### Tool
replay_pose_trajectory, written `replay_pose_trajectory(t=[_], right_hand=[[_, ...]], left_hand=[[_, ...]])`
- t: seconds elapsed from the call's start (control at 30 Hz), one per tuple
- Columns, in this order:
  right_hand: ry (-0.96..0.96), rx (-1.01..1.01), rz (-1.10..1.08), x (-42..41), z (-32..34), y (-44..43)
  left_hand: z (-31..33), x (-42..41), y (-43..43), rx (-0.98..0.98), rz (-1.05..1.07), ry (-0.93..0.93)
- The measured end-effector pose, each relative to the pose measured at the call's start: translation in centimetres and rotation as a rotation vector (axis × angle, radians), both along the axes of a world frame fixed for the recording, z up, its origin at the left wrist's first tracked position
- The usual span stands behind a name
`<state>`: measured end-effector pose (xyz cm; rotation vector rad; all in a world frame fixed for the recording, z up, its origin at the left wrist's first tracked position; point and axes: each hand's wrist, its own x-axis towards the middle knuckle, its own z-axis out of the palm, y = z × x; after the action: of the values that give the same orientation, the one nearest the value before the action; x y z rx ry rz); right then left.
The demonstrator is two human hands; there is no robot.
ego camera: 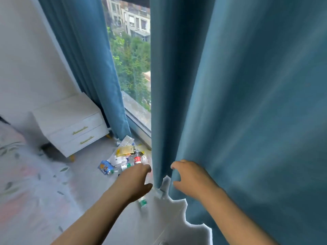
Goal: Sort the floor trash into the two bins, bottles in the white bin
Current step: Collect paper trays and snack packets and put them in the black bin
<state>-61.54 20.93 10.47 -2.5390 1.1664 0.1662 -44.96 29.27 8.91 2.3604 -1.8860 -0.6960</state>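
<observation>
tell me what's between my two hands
A fold of the blue curtain hangs between the left hand and right hand, shown in the head view.
</observation>
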Motion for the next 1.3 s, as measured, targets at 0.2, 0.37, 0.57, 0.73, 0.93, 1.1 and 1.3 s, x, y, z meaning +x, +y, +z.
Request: replay_pose_trajectory(t=[0.2, 0.37, 0.57, 0.73, 0.93, 1.1, 1.3], right_hand=[[0.001, 0.050, 0.231, 4.7, -0.6, -1.5], [0.018, 0.071, 0.350, 7.9, -1.8, -1.9], [0.042, 0.080, 0.442, 11.9, -3.1, -2.4], [0.081, 0.084, 0.471, 16.4, -4.4, -2.7], [0.111, 0.053, 0.457, 24.6, -5.7, -2.7], [0.137, 0.094, 0.395, 31.9, -6.8, -2.1], [0.191, 0.137, 0.329, 38.1, -8.9, -2.0]], left_hand=[[-0.1, 2.5, 2.5, -0.004, 0.232, -0.018], [-0.8, 4.4, 4.6, 0.060, 0.387, -0.012], [-1.4, 7.8, 5.4, 0.086, 0.489, 0.008], [-2.2, 12.1, 5.9, 0.095, 0.528, 0.026], [-3.2, 20.3, 5.9, 0.095, 0.513, 0.038], [-3.9, 28.9, 5.8, 0.112, 0.471, 0.046], [-6.2, 36.8, 5.0, 0.172, 0.382, 0.045]])
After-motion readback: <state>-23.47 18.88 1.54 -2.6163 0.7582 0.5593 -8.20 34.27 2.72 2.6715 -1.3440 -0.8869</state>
